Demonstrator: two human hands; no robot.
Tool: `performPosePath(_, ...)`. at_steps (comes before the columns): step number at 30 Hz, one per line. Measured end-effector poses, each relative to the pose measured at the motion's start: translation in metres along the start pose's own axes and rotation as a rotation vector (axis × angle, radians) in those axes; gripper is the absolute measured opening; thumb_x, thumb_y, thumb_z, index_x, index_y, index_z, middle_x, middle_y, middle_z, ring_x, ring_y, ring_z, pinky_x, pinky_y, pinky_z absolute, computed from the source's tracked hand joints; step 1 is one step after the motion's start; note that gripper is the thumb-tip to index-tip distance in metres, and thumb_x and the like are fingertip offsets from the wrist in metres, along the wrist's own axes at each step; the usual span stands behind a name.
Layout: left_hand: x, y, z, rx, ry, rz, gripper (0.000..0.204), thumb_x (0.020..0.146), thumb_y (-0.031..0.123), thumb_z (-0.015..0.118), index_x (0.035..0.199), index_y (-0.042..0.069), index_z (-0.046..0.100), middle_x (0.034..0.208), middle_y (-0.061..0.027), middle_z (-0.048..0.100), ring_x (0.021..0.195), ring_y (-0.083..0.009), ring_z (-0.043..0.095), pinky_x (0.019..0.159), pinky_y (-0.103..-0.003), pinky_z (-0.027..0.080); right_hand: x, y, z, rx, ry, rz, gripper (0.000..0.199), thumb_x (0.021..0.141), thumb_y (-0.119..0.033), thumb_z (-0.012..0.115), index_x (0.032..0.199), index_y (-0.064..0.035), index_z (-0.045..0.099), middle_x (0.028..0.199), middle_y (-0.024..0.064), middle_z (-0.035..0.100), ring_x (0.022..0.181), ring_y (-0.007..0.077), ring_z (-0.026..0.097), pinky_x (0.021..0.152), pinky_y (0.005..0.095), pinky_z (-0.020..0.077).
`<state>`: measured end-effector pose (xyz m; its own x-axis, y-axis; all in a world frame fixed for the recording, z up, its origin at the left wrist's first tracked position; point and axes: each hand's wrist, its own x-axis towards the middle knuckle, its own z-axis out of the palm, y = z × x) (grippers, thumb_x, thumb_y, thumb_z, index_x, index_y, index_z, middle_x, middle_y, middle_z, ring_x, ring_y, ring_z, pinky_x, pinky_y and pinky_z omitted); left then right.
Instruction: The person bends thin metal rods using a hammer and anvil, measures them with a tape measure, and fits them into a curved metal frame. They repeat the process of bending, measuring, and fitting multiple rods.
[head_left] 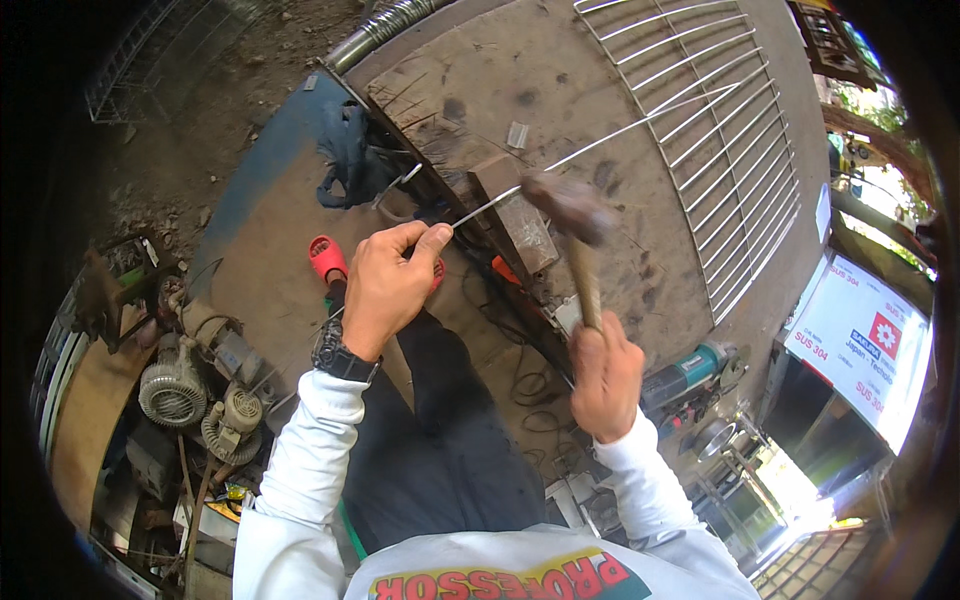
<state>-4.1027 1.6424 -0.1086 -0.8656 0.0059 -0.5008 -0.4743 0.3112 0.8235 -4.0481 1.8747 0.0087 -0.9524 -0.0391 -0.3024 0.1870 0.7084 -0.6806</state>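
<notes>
My left hand is closed around the near end of a long thin metal rod, pinching it between thumb and fingers. The rod slants away to the upper right, and its far part overlaps a wire grid of parallel bars. In my right hand is a hammer, its wooden handle gripped low down. The hammer's dark, slightly blurred head is over a metal block at the workbench edge, close beside the rod. Whether the head touches the rod I cannot tell.
The worn workbench top carries the grid. A teal angle grinder lies at its near right. Blue cloth hangs by the left edge. Cables run along the floor below. Electric motors stand at the left.
</notes>
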Motion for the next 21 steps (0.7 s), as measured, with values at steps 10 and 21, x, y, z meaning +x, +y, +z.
performPosePath(10,-0.009,0.023,-0.004,0.238,0.067,0.066,0.034,0.098,0.035,0.068,0.090,0.003,0.073,0.066,-0.0200,0.060,0.059,-0.0382,0.057,0.058,-0.044,0.042,0.005,0.010,-0.002,-0.110,-0.151,0.175,0.022,0.103,-0.019,0.056,0.100,0.0013,0.064,0.094,0.0269,0.065,0.071,0.0476,0.064,0.059,0.0487,0.0486)
performPosePath(21,-0.010,0.034,-0.002,0.246,0.060,-0.032,0.037,0.099,0.039,0.066,0.091,0.004,0.074,0.070,-0.0219,0.062,0.066,-0.0412,0.062,0.063,-0.047,0.046,0.012,0.022,0.005,-0.059,-0.065,0.043,0.031,0.107,-0.027,0.054,0.096,0.0011,0.061,0.078,0.0268,0.064,0.070,0.0475,0.063,0.057,0.0505,0.0466)
